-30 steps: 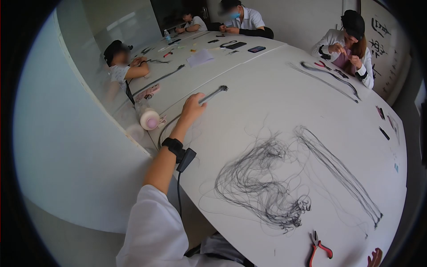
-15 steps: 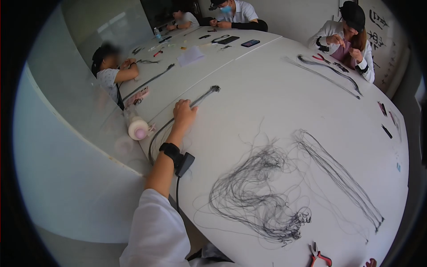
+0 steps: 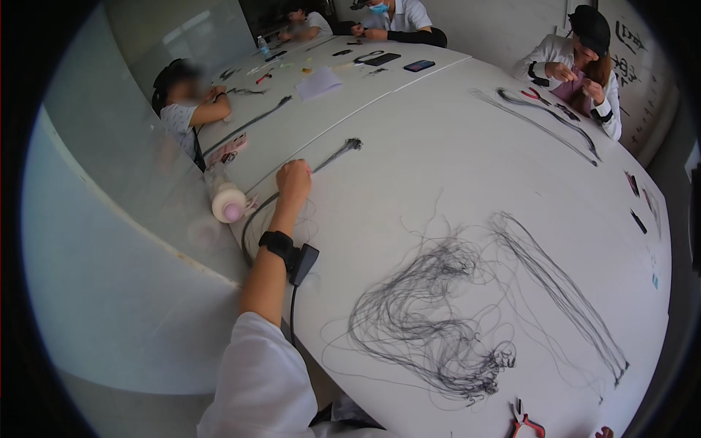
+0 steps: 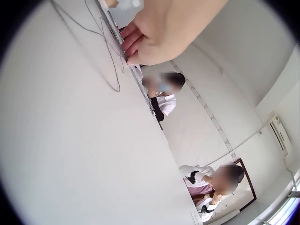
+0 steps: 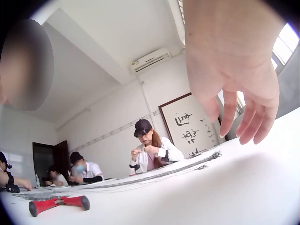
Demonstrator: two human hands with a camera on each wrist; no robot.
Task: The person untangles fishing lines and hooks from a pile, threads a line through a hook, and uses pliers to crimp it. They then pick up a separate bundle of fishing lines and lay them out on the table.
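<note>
My left hand (image 3: 294, 182) is curled over a long, thin bundle of dark strands (image 3: 337, 155) lying on the white table. Beyond my knuckles the bundle ends in a knotted tip, and its other part curves back past my wrist toward the table's left edge. In the left wrist view, the bent fingers (image 4: 133, 40) come right down to the tabletop, the bundle mostly hidden behind them. My right hand (image 5: 239, 89) hangs above the table with its fingers loosely extended and nothing in them. Red-handled pliers (image 3: 524, 420) lie near that hand at the front edge.
A tangled heap of fine dark strands (image 3: 431, 314) spreads over the table before me, with a straighter bundle (image 3: 562, 292) to its right. Beside my left forearm lies a bottle with a pale lid (image 3: 230, 206). Several people sit around the far sides.
My left hand has slid along the bundle, away from its knotted tip and toward the left. At the lower right of the head view, less of my right hand shows.
</note>
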